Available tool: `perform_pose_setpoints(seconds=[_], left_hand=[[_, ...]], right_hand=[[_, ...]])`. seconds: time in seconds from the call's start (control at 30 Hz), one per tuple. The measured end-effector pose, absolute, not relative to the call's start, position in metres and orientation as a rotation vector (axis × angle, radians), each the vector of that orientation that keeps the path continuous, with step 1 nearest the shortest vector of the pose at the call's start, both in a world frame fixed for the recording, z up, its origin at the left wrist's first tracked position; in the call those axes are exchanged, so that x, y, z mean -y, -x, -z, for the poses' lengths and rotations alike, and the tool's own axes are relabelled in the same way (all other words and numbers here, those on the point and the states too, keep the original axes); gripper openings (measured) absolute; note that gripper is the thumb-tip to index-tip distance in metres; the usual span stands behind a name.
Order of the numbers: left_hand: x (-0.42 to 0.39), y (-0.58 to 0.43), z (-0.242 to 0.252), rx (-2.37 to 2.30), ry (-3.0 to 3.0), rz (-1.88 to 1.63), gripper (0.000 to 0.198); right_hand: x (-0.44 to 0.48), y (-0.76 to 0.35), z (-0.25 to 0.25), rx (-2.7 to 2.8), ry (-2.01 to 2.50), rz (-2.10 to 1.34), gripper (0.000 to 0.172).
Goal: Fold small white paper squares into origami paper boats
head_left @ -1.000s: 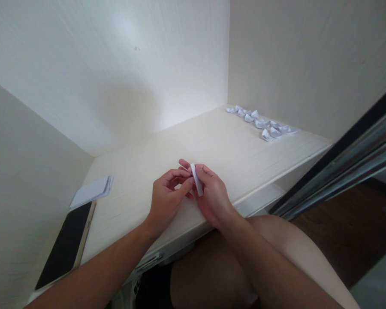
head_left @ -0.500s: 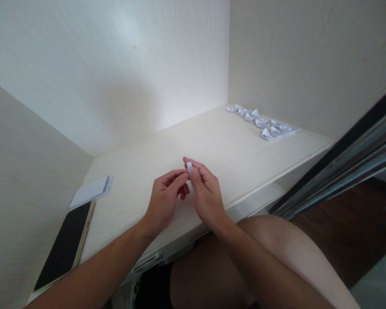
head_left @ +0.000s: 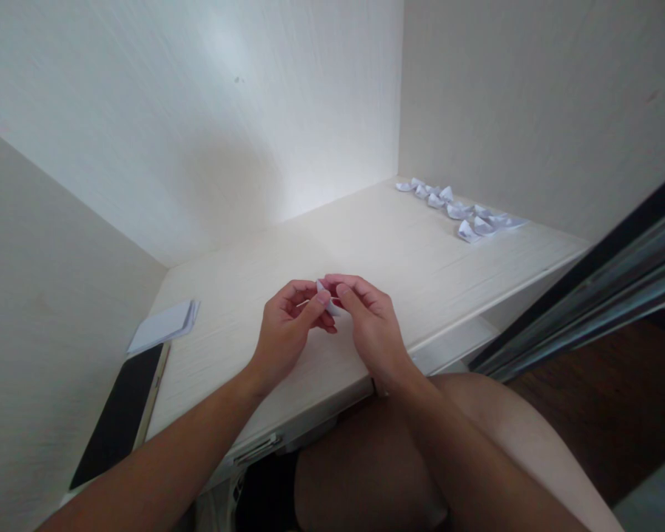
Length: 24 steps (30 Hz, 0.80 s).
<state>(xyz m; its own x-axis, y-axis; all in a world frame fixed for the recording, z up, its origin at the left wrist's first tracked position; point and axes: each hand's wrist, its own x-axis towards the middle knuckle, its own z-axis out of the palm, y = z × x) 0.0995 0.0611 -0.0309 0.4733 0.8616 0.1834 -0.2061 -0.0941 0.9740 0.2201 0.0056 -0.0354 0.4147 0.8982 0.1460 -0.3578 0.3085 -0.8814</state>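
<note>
A small folded piece of white paper [head_left: 334, 308] is held between my two hands, above the desk. The thumb and fingers of my left hand [head_left: 291, 318] pinch it from the left. On the other side my right hand [head_left: 377, 318] is closed around its right edge, thumb and forefinger close together. Fingers cover much of the paper, so its full shape is hidden. Several folded white paper boats [head_left: 468, 230] stand in a cluster at the far right of the desk, apart from both hands.
At the left lies a stack of white paper sheets [head_left: 160, 326], beside a dark flat device with a light edge [head_left: 119, 414]. Walls enclose the desk [head_left: 227, 295] at the back and both sides. A dark-edged frame [head_left: 576, 273] runs along the right.
The paper has turned from upright to slanted, and my left hand's thumb now lies over it. My right hand has shifted its grip slightly right. The view has moved a little.
</note>
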Motion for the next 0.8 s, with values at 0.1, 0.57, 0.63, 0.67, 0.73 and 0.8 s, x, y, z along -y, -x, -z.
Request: perform_pose_setpoints(seconds=[0.1,0.57,0.63,0.67,0.73,0.8], left_hand=[[-0.056,-0.100,0.028,-0.618,-1.480,-1.057,0.025],[-0.043,-0.095,0.030,-0.546,-1.854,-1.119,0.011],[-0.043,-0.095,0.031,-0.549,-1.849,-1.126,0.010],[-0.043,-0.095,0.031,-0.559,-1.853,-1.133,0.010],[-0.043,-0.095,0.031,-0.581,-1.871,-1.152,0.010],[-0.043,-0.094,0.030,-0.613,-1.903,-1.174,0.010]], right_hand=[[-0.005,-0.232,0.031,0.845,0.936,-0.886,0.010],[0.007,-0.250,0.016,1.018,0.790,-1.151,0.019],[0.009,-0.252,0.017,1.044,0.834,-1.118,0.015],[0.010,-0.252,0.017,1.068,0.876,-1.080,0.014],[0.012,-0.252,0.017,1.141,0.995,-0.927,0.012],[0.014,-0.251,0.016,1.236,1.104,-0.713,0.011]])
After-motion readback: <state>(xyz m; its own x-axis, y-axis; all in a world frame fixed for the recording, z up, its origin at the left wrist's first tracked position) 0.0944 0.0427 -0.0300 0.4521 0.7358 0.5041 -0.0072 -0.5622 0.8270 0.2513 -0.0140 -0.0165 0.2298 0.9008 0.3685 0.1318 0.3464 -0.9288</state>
